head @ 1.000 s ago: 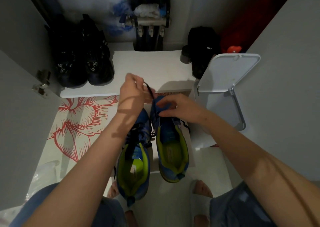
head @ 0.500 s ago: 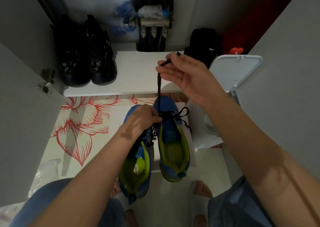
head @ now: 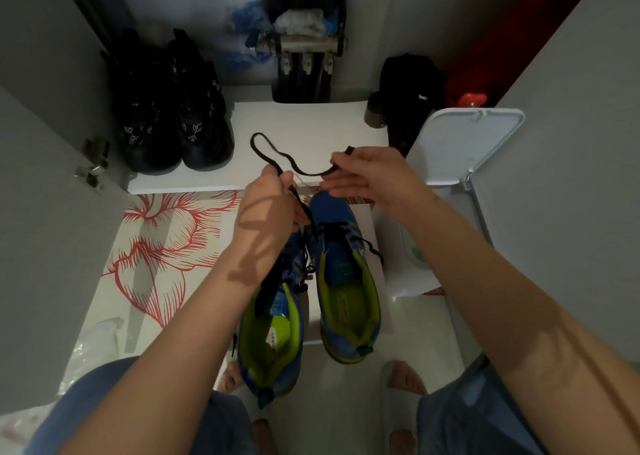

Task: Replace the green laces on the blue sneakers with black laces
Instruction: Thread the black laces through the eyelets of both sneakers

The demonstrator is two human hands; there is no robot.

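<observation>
1. The soft, flat black lace (head: pixel 308 172) is light and limp; it rises from the eyelets of the right blue sneaker with lime lining (head: pixel 346 281) and loops over the near edge of the white shelf (head: pixel 311 122)
2. The left hand (head: pixel 270 212) pinches it just above the shoe; the right hand (head: pixel 367 177) pinches near its tip, likely the best hold for threading
3. Room is tight: the white hinged bin lid (head: pixel 474 142) is close on the right and the bulky black shoes (head: pixel 173 125) sit far left

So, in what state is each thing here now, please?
left hand: pinches the black lace
right hand: pinches the black lace near its tip
black lace: slack loop between the hands, lower part runs into the right sneaker
right sneaker: upright, partly laced in black
left sneaker: upright, toe hidden by the arm
bin lid: open
</observation>
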